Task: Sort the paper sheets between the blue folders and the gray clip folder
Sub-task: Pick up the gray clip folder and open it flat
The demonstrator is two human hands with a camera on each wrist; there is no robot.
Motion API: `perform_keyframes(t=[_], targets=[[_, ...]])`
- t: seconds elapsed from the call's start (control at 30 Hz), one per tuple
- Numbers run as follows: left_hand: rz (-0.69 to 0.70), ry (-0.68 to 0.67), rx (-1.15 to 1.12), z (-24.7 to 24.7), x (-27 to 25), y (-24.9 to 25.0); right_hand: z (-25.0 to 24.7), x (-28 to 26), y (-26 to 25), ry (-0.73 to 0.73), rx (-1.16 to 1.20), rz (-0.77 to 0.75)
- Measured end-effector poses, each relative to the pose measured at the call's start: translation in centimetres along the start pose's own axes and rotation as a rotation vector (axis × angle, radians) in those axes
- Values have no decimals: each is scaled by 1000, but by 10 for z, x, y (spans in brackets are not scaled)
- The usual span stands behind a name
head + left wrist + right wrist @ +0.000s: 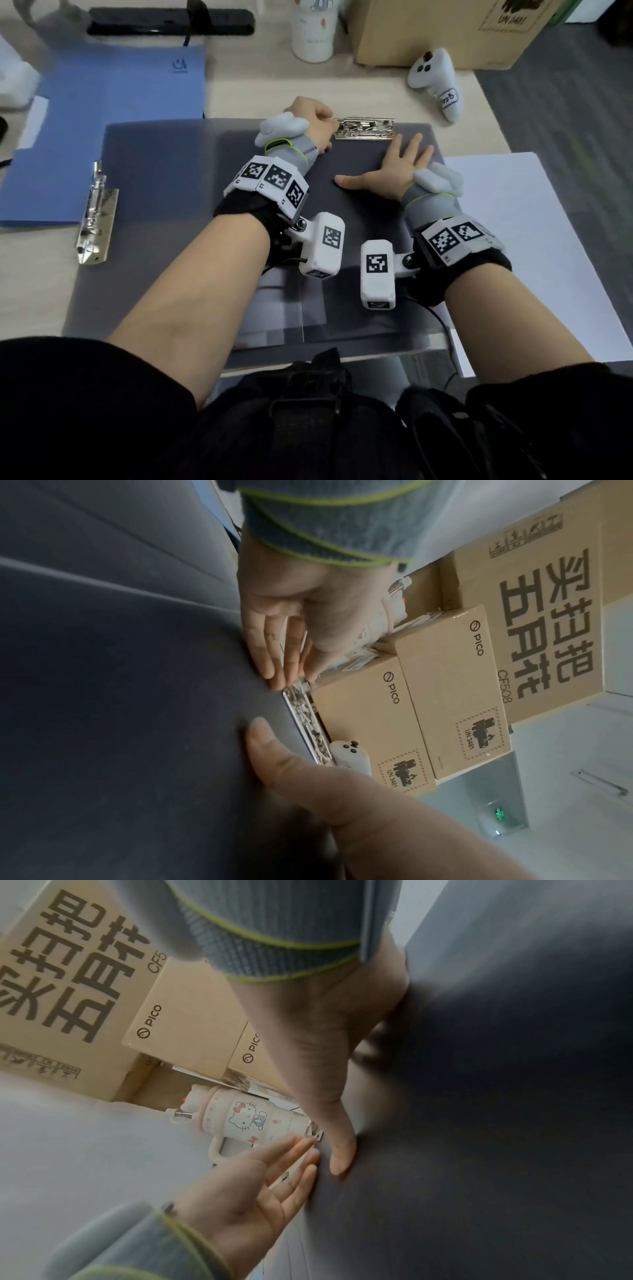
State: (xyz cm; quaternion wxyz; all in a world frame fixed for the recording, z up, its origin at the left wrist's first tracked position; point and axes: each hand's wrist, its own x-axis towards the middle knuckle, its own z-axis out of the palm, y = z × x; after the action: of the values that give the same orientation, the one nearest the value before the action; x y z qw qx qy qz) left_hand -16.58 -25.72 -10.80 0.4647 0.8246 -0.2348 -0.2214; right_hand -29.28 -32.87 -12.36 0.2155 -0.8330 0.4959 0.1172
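Both hands on the gray clip folder (191, 164)

Left hand (313, 118) pinches the metal clip (364, 128); right hand (399, 168) lies flat, fingers spread.

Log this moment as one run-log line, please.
left hand at metal clip | right hand flat on gray clip folder | paper sheets right

A white Hello Kitty cup (312, 31) stands at the far edge of the surface (260, 99), beside a cardboard box (442, 31). A white controller (436, 82) lies near the box. 2 PICO boxes (428, 710) stand side by side.
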Motion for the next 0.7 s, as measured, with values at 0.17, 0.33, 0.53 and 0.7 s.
perform_keyframes(t=[0.17, 0.33, 0.53, 0.7], targets=[[-41, 53, -2, 4, 13, 3, 2, 0, -1, 5, 11, -28], [5, 34, 33, 4, 20, 1, 4, 5, 1, -1, 6, -23], [75, 64, 182, 6, 22, 1, 7, 9, 1, 2, 8, -16], [109, 76, 251, 12, 20, 1, 9, 12, 1, 6, -1, -14]])
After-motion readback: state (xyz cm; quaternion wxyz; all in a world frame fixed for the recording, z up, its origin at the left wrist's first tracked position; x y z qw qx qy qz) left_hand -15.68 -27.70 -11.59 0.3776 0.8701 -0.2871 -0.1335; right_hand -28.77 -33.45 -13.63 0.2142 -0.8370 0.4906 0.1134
